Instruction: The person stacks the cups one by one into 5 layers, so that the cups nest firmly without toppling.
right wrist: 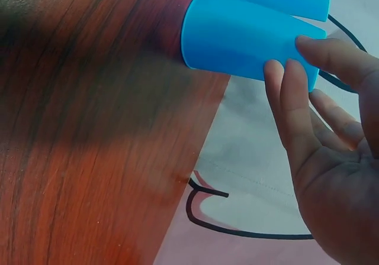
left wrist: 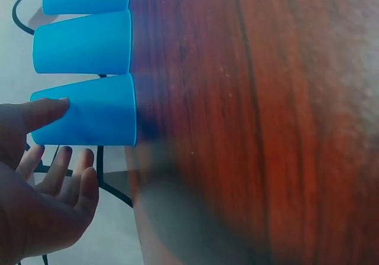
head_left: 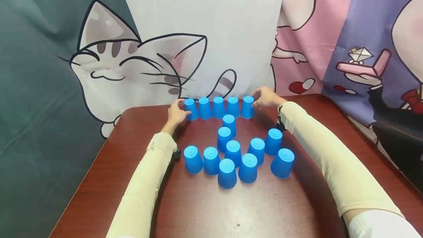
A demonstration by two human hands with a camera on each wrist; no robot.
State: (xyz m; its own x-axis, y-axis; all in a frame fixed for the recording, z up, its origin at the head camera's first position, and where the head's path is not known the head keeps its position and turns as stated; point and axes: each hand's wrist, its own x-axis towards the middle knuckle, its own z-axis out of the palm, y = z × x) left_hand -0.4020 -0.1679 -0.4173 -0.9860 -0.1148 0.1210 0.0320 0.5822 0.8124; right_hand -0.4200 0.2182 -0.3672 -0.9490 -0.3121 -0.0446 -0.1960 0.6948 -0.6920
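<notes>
Several blue cups stand upside down in a row along the table's far edge. At the row's left end, my left hand [head_left: 177, 113] is beside the end cup [head_left: 191, 109]. In the left wrist view its thumb [left wrist: 50, 112] lies against that cup's wall, while the other fingers spread loosely beside it. My right hand [head_left: 265, 97] is at the opposite end, by the rightmost cup [head_left: 247, 108]. The right wrist view shows thumb and fingertips [right wrist: 294, 76] touching that cup near its narrow end, the hand loosely spread. Neither hand visibly wraps round its cup.
More upside-down blue cups stand nearer on the brown table [head_left: 198, 208]: one cup [head_left: 229, 125] just before the row, a front cup [head_left: 227, 173], and a cup [head_left: 282, 163] at the right near my right forearm. A printed cloth [head_left: 211, 17] hangs behind the table.
</notes>
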